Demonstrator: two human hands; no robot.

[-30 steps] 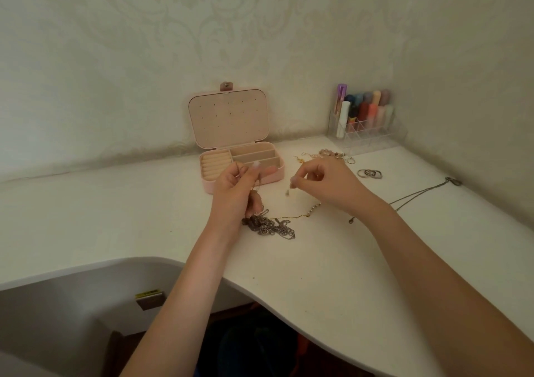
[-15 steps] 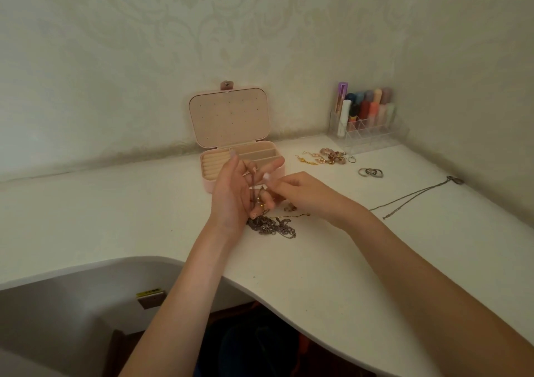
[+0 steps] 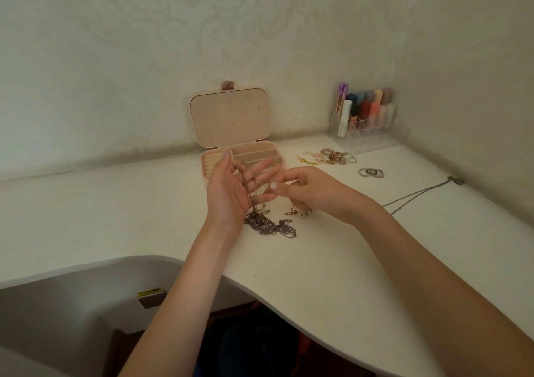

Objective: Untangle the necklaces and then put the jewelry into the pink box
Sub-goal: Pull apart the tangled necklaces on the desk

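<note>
The pink box (image 3: 261, 160) stands open at the back of the white desk, its lid upright against the wall. Just in front of it my left hand (image 3: 231, 194) is raised with its fingers spread and straight. Thin dark chains hang down across its palm to the tangle of necklaces (image 3: 270, 225) lying on the desk. My right hand (image 3: 310, 193) is close beside the left and pinches a fine chain between thumb and fingertips. A small gold clasp piece (image 3: 291, 212) dangles under it.
Gold and pink earrings (image 3: 325, 157) lie right of the box, with a few rings (image 3: 371, 172) beyond them. A separate long necklace (image 3: 419, 196) stretches toward the right wall. A clear organizer (image 3: 372, 131) of lipsticks fills the corner. The desk's curved front edge (image 3: 260, 293) is near me.
My right hand has moved left from where it held a chain end apart and now meets the left hand. My left hand's fingers have uncurled and spread, with chains draped over them.
</note>
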